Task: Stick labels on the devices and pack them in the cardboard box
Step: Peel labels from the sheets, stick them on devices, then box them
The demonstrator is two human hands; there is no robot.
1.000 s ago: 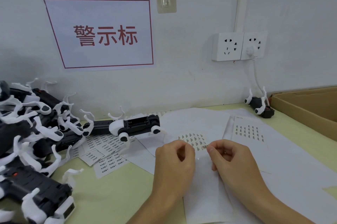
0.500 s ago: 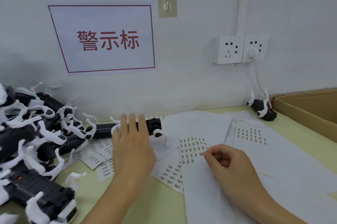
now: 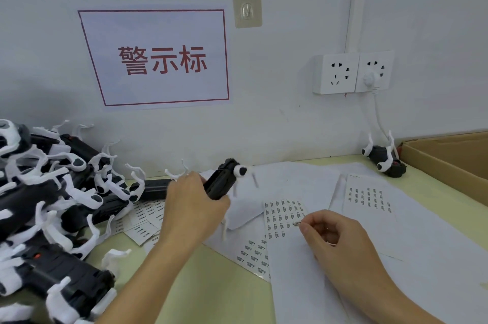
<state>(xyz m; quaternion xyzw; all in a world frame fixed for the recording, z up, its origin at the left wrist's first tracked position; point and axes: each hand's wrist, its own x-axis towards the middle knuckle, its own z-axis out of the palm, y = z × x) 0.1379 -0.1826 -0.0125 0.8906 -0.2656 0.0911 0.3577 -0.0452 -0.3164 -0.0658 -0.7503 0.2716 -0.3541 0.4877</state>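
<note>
On the pale green desk, the left hand grips a black plastic device with white clips, long axis toward one o'clock. At four o'clock from it, the nearer right hand pinches a small printed label.

even, soft, fairly bright indoor light with a cool tint falls across the white wall; no hard glare. a dim grey shadow lies on the wall above the pile of devices at the left. the device held in the left hand is smeared by motion blur. wide-angle distortion bends the conduit and tilts the sign; the lower corners look soft
</note>
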